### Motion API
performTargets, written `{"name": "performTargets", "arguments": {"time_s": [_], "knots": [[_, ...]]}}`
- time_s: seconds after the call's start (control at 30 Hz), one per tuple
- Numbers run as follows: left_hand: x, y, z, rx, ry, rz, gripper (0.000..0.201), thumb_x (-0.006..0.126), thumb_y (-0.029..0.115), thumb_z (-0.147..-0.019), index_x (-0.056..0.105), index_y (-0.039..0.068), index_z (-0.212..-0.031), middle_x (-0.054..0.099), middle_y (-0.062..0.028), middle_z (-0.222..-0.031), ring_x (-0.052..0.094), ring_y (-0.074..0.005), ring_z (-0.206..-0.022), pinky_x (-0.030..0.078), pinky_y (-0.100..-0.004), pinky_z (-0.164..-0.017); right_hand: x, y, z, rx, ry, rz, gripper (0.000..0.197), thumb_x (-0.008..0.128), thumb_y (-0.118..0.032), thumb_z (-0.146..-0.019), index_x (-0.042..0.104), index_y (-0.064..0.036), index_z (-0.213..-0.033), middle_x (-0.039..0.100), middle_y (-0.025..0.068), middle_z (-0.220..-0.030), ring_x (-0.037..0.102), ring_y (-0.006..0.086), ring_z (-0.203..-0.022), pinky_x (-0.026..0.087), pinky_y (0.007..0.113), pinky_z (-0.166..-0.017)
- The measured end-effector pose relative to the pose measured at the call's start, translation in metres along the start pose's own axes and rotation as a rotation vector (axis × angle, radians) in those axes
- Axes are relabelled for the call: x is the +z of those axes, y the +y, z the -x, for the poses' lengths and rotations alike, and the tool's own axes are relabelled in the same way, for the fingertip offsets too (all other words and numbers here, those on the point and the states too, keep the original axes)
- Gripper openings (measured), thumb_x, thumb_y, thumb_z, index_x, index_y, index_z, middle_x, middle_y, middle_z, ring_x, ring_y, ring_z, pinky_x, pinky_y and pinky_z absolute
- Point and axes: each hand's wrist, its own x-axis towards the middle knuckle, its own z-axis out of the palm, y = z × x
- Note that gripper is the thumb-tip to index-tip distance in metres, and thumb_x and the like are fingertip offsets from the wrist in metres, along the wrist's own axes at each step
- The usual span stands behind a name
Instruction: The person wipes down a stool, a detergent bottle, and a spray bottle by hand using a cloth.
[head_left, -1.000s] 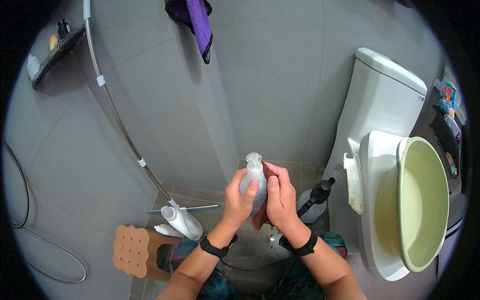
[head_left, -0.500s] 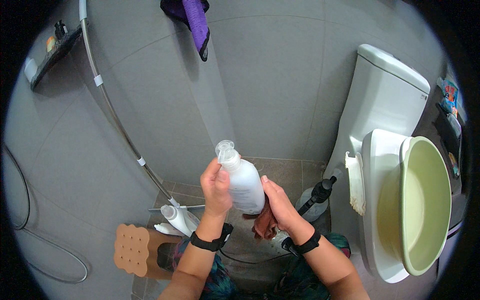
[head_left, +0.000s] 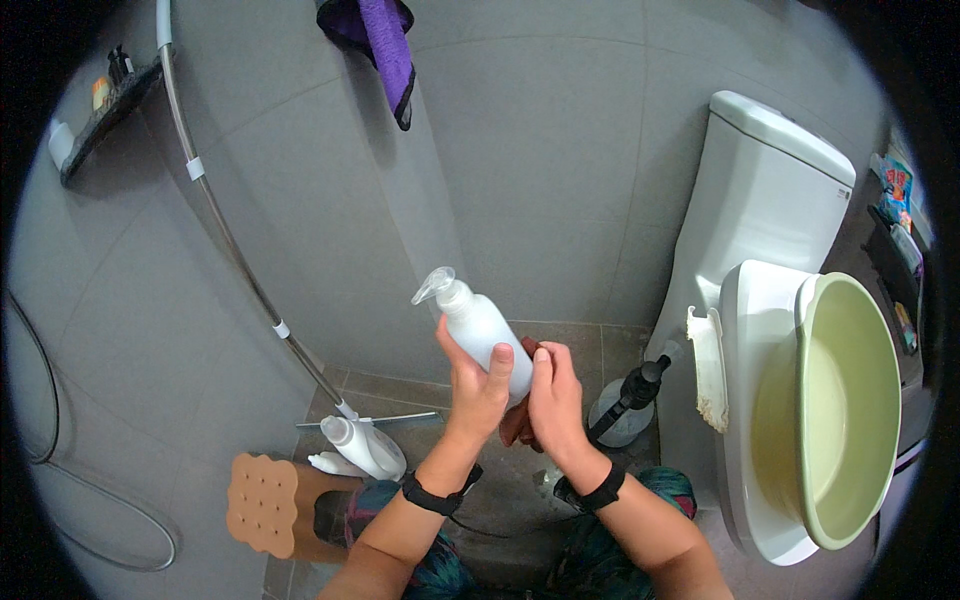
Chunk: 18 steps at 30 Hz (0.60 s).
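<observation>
A white pump bottle (head_left: 478, 322) leans in front of me, its clear pump head up and its nozzle aimed left. My left hand (head_left: 474, 392) is wrapped round the bottle's body, thumb across the near side. Against the lower right side of the bottle, my right hand (head_left: 557, 400) is closed on a reddish-brown cloth (head_left: 514, 426). Part of the cloth shows above the right fingers and part hangs beneath; the rest is hidden. Both wrists wear black bands.
Right of my hands stand a spray bottle (head_left: 622, 408) with a black top and a white toilet (head_left: 765, 165) bearing a pale green basin (head_left: 808, 420). To the left are white bottles (head_left: 362, 445), an orange-brown stool (head_left: 262, 507) and a long metal pole (head_left: 235, 250). A purple cloth (head_left: 385, 50) hangs above.
The bottle has turned so its nozzle swings out to the left. My left hand has shifted from near its neck down to its body. My right hand and the cloth stay against its lower part.
</observation>
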Motion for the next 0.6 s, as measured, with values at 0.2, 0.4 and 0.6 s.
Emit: {"name": "performTargets", "arguments": {"time_s": [0.2, 0.4, 0.6], "knots": [[-0.002, -0.013, 0.001, -0.037, -0.103, 0.154, 0.084, 0.052, 0.062, -0.092, 0.028, 0.001, -0.144, 0.044, -0.016, -0.133, 0.047, -0.0249, -0.118, 0.039, -0.0396, -0.101, 0.001, -0.008, 0.019, -0.643, -0.051, 0.08, 0.042, 0.043, -0.011, -0.099, 0.038, 0.0012, -0.139, 0.038, 0.0257, -0.148, 0.039, 0.0381, -0.138, 0.027, 0.049, -0.115], [0.001, -0.015, 0.019, -0.013, -0.246, 0.159, 0.085, 0.057, 0.062, -0.089, 0.037, -0.001, -0.143, 0.05, -0.0153, -0.134, 0.049, -0.0249, -0.123, 0.038, -0.0381, -0.104, -0.015, -0.043, -0.001, -0.553, -0.055, 0.012, 0.035, 0.041, -0.012, -0.101, 0.044, 0.0012, -0.132, 0.042, 0.0247, -0.146, 0.039, 0.0377, -0.138, 0.032, 0.042, -0.113], [0.01, 0.009, 0.029, 0.041, -0.34, 0.108, 0.088, 0.066, 0.058, -0.083, 0.039, -0.002, -0.141, 0.052, -0.0148, -0.13, 0.051, -0.0236, -0.118, 0.04, -0.0368, -0.101, -0.032, -0.004, -0.044, -0.019, -0.191, -0.324, 0.032, 0.047, -0.026, -0.101, 0.063, 0.0012, -0.108, 0.067, 0.0091, -0.096, 0.059, 0.0143, -0.087, 0.047, 0.028, -0.081]]}}
